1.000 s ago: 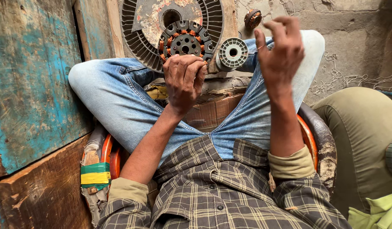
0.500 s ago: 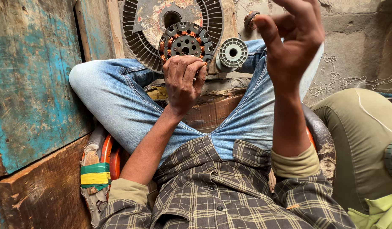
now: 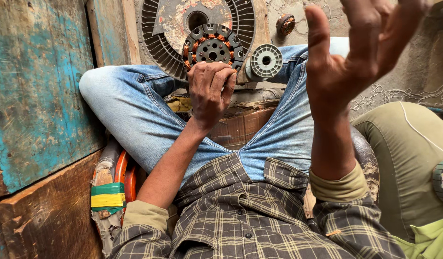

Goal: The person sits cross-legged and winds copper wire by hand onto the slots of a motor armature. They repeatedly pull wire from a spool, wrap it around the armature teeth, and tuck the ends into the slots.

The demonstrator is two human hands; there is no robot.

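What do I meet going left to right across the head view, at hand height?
Blue painted board → left hand on the copper-wound stator → white spool → raised right hand.

Upper centre, the motor core (image 3: 212,46) shows glossy copper wire on matt grey metal; left, wooden boards (image 3: 37,86) wear rough, flaking blue paint.
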